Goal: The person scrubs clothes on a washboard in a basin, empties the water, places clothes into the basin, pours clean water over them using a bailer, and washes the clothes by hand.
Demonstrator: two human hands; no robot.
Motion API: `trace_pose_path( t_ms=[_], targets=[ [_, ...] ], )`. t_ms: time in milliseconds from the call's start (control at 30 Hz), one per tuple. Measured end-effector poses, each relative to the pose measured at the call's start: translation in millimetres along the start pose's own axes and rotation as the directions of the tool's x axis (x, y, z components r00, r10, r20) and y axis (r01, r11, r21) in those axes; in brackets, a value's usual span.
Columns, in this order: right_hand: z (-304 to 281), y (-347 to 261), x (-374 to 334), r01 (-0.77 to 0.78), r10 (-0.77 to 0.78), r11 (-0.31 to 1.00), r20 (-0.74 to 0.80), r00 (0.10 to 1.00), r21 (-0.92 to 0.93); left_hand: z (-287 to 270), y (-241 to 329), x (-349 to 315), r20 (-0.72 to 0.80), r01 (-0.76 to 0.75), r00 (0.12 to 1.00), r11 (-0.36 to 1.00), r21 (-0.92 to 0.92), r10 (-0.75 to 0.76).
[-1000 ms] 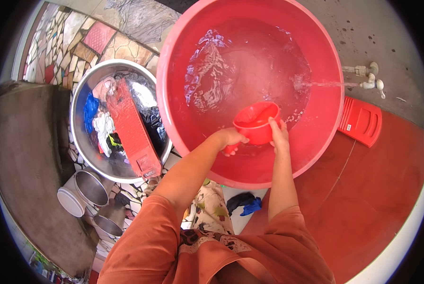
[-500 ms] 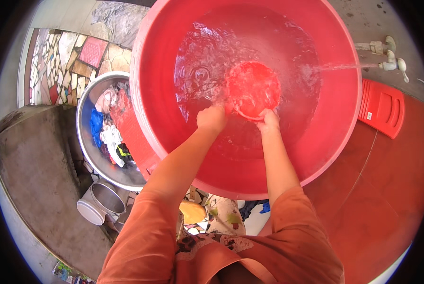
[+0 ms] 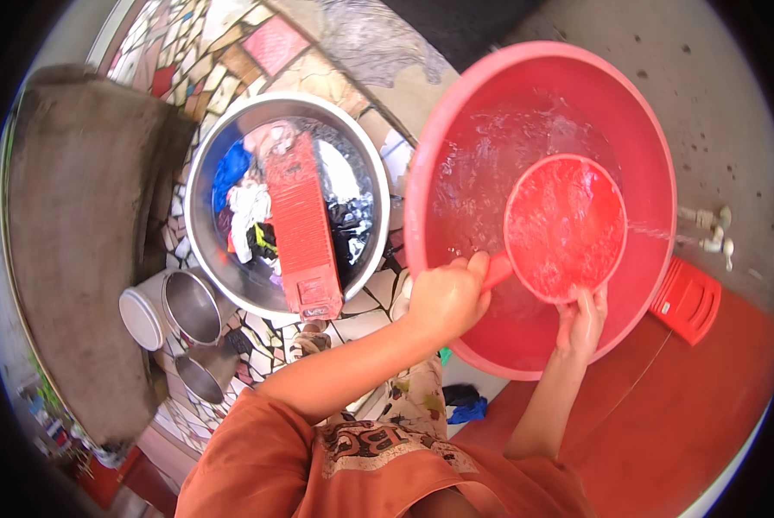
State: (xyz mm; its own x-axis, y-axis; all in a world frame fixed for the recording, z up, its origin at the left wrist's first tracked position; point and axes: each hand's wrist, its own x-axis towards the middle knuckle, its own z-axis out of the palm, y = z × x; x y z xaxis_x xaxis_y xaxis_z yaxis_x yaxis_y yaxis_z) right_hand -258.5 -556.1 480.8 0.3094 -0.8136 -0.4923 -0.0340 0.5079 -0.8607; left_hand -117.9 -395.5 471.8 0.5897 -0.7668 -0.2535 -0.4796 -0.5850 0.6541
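Observation:
A round red water dipper full of rippling water is held up over the large red tub, which has water in it. My left hand is wrapped round the dipper's handle. At the dipper's near rim my right hand grips the edge, its fingertips against the outside and the thumb hard to make out. From the tap on the right wall, a thin stream of water runs left toward the tub and dipper.
To the left, a metal basin holds water, wet clothes and a red washboard leaning across its rim. Several metal and white pails stand nearer left. A red plastic stool lies beyond the tub; dark and blue cloth lies near my legs.
My hands have lifted the dipper, now full, out of the tub's water. My view has shifted left, so the metal basin and its washboard show whole.

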Motion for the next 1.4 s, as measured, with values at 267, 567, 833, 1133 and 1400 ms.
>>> trace_pose_path(
  t_ms=[267, 567, 833, 1133, 1400],
  targets=[
    [155, 11, -71, 0.234, -0.104, 0.892, 0.327, 0.939, -0.387, -95, -86, -85, -0.128, 0.232, 0.956, 0.947, -0.221, -0.264],
    [332, 85, -122, 0.612, 0.072, 0.248, 0.645, 0.761, -0.751, -127, -224, -149, 0.091, 0.494, 0.823, 0.628, -0.601, -0.56],
    [431, 145, -202, 0.657, 0.111, -0.246, 0.653, 0.749, -0.712, -176, -325, -193, 0.387, 0.453, 0.818, 0.062, -0.889, -0.426],
    [449, 181, -297, 0.959, -0.297, 0.157, 0.915, 0.272, -0.234, -226, -368, -241, 0.319, 0.276, 0.947, -0.423, -0.863, -0.032],
    [387, 183, -283, 0.418, -0.08, 0.825, 0.652, 0.754, -0.381, -208, -341, -226, -0.066, 0.221, 0.901, 0.583, -0.782, -0.429]
  ],
)
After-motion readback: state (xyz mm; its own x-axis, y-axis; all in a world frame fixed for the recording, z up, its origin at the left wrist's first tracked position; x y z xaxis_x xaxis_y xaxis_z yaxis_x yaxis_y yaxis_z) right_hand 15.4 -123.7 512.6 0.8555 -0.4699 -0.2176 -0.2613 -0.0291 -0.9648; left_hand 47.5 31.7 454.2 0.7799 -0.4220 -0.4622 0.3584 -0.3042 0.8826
